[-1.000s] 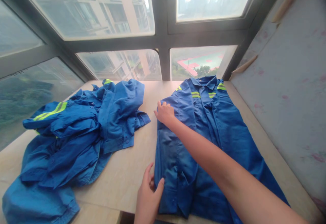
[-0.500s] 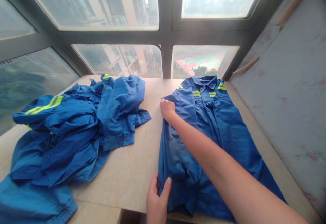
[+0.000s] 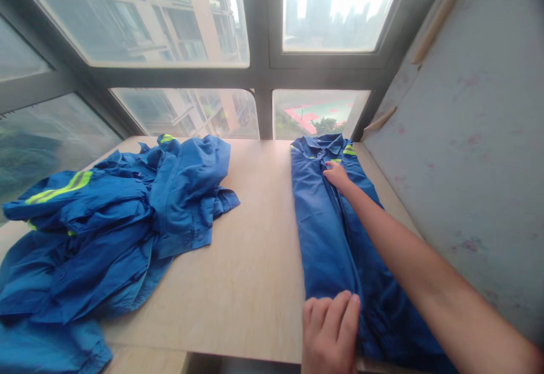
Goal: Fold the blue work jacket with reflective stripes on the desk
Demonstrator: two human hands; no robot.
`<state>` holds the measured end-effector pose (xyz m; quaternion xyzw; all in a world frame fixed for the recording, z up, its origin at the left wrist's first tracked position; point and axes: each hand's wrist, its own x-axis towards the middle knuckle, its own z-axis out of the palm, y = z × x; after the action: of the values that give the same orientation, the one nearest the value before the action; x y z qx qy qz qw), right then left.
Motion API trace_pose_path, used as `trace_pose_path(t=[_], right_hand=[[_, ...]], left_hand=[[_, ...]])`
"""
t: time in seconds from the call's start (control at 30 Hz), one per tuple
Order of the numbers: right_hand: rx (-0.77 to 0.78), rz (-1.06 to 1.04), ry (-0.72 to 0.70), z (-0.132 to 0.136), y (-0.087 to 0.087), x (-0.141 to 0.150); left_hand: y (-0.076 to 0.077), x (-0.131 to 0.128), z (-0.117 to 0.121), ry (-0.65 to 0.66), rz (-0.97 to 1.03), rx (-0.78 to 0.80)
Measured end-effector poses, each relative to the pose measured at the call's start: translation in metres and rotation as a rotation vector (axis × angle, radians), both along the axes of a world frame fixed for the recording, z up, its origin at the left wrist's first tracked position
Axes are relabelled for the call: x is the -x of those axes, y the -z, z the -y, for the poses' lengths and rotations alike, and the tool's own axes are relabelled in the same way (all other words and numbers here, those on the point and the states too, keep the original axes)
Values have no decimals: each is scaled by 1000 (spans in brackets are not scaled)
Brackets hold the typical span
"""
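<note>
A blue work jacket [image 3: 327, 243] with yellow-green and grey reflective bands lies on the right part of the wooden surface, collar toward the window. Its left side is folded inward into a long straight edge. Near the chest, my right hand [image 3: 337, 175] grips the folded-over fabric with its fingers closed. Down at the hem, my left hand [image 3: 330, 331] has its fingers curled over the same fold; the thumb is hidden. My right forearm covers part of the jacket's right half.
A second blue garment with reflective bands [image 3: 127, 209] lies crumpled on the left of the wooden surface [image 3: 255, 249]. Grey window frames [image 3: 259, 76] close off the back, and a flower-patterned wall [image 3: 459, 170] stands at the right. A dark gap shows under the front edge.
Both hands have moved right, carrying the jacket's left side over toward its middle. The jacket is now narrower, and more bare surface shows beside it. The view has shifted slightly.
</note>
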<state>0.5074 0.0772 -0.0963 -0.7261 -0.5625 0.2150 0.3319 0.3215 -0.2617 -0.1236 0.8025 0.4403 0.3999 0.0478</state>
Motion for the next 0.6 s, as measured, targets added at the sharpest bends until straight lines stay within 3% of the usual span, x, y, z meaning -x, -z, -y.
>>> trace_pose_path(t=[0.1,0.2,0.33,0.4,0.5,0.6], right_hand=[[-33,97,48,17,10,-20],[-120,206,-57,25,14,-17],[-265,470,-330,19,12,3],[-237,532,-400,16,15,14],[-101,589,-424,19,32,29],[-34,636,-382,28,51,37]], left_hand=[[17,-23,-9,17,-236,-84],[27,-24,-9,42,-311,-65],[18,-7,-7,94,-287,-9],[9,2,-8,115,-261,-5],[0,12,-10,205,-291,-22],[3,20,-12,293,-398,2]])
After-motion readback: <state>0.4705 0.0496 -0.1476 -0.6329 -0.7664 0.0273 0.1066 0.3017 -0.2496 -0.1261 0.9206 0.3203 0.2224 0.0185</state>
